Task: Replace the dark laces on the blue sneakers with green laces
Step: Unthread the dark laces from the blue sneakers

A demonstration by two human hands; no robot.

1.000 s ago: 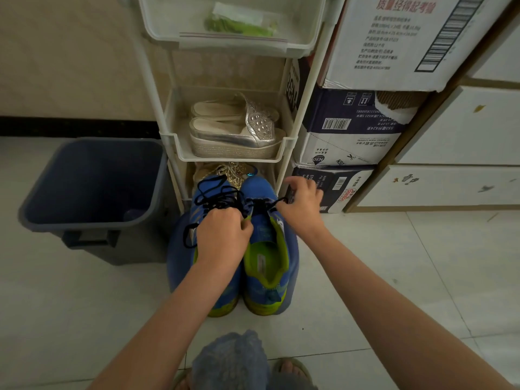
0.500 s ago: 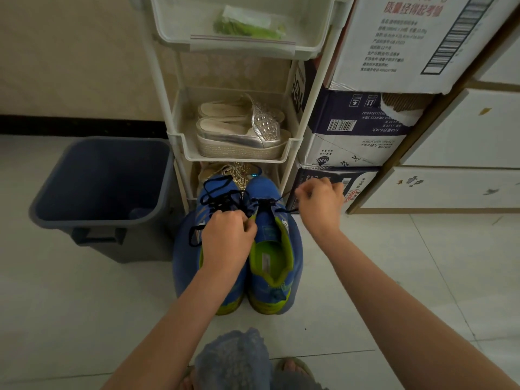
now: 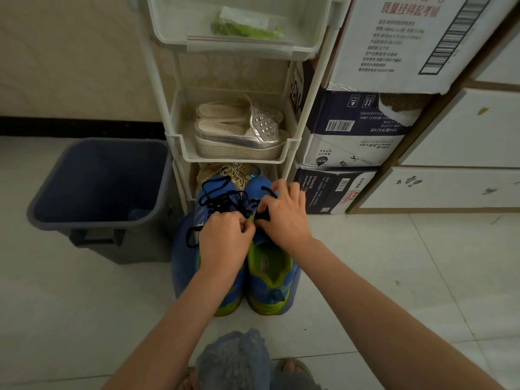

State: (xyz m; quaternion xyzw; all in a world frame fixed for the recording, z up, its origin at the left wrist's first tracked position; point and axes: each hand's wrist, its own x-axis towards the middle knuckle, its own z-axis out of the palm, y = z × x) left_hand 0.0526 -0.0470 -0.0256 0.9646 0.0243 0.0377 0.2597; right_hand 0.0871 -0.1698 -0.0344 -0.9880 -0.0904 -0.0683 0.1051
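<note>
Hands (left (image 3: pixel 225 244), right (image 3: pixel 284 218)) pinch dark laces (image 3: pixel 218 200) on blue sneakers (image 3: pixel 269 292) between bin (image 3: pixel 84 224) and boxes (image 3: pixel 351 149), rack (image 3: pixel 233 159) ahead.

Pale tiled floor (image 3: pixel 394 277). Blue sneakers (image 3: pixel 281 294) under the fingers (image 3: pixel 242 224), grey bin (image 3: pixel 92 225) to their left. White rack (image 3: pixel 233 159) just beyond them.

glossy floor tiles (image 3: pixel 394 277), matt plastic bin (image 3: pixel 98 220)
</note>
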